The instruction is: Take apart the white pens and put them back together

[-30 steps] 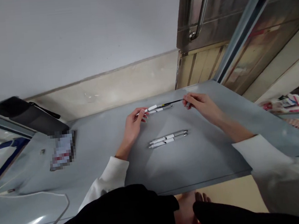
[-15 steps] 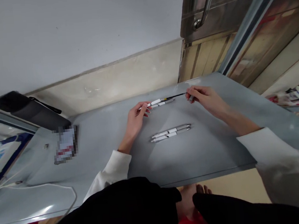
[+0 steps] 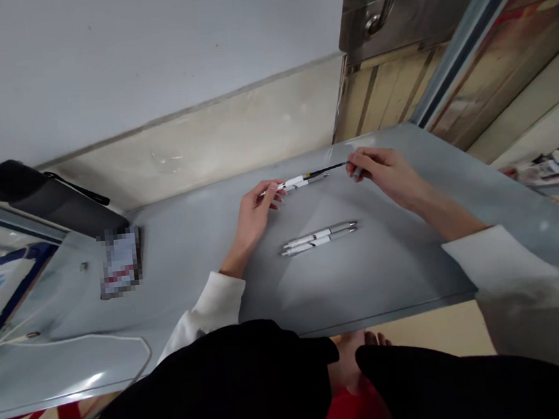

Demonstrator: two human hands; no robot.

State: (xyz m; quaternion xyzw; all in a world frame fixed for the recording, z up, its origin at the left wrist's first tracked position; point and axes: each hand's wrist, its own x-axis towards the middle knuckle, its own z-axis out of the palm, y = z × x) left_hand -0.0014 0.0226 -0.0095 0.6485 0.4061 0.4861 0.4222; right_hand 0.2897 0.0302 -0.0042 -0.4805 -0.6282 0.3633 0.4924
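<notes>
My left hand (image 3: 254,213) pinches a white pen barrel (image 3: 293,181) above the grey table. From the barrel's right end runs a thin dark refill (image 3: 329,168) with a yellowish part near the barrel. The far end of this refill is between the fingertips of my right hand (image 3: 378,168), which also holds a small grey piece (image 3: 357,172), too small to name. Just below the barrel a second white pen (image 3: 317,179) lies partly hidden by my left fingers. Closer to me, two white pens (image 3: 319,234) with silver ends lie side by side.
At the table's (image 3: 205,263) left stand a dark grey cylindrical case (image 3: 68,200) with a strap and a blurred-out packet (image 3: 122,261). A white cable (image 3: 99,337) crosses the left front. Behind is a pale wall (image 3: 213,137); a metal post (image 3: 462,53) rises at the right back corner.
The view has shifted slightly, so the table sits a little higher in the picture. Both hands keep nearly the same hold, with the refill still stretched between them.
</notes>
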